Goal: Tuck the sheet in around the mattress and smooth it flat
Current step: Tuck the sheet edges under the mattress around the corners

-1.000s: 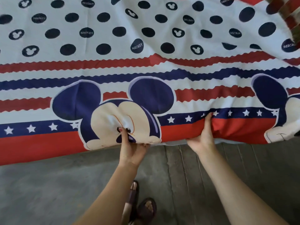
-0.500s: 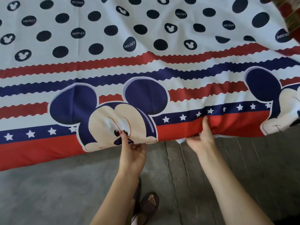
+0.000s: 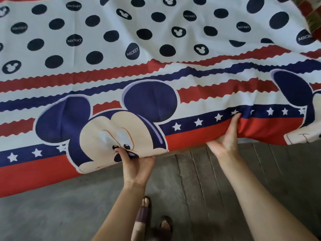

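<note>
The sheet (image 3: 156, 63) covers the whole upper part of the view, white with dark dots, wavy red and blue stripes, a starred blue band and a red border along its near edge. Some soft folds run through it. Below this edge lies a grey floor (image 3: 52, 214) with cracks, and two feet in sandals (image 3: 152, 221) stand on it. Both forearms reach up to the near edge of the sheet. The left hand (image 3: 135, 164) grasps the edge at the printed mouse face, thumb on top. The right hand (image 3: 225, 136) grasps the red border beside it, thumb on the star band.
</note>
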